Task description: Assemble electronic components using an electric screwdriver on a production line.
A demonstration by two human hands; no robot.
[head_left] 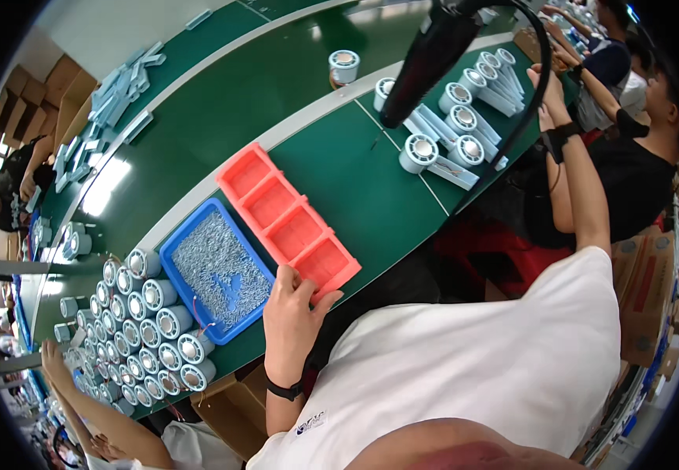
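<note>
My left hand [292, 317], with a black band at the wrist, is closed at the near end of a red tray [305, 197] divided into several compartments. Its bent fingers and thumb meet the tray's rim. Left of it lies a blue tray [169, 252] holding many small grey metal pieces, perhaps screws. Reaching far to the right, my right arm ends in my right hand [552, 92], beside a co-worker's arm; its fingers are too small and overlapped to read. Near that hand stand several pale blue round motors [469, 151] with long light strips attached.
A black cylindrical tool [426, 66] with a cable hangs over the green bench [332, 168]. Many pale blue motors [151, 325] crowd the left, near another person's hand [57, 368]. One motor [344, 67] stands at the back. Light strips [124, 90] lie piled far left.
</note>
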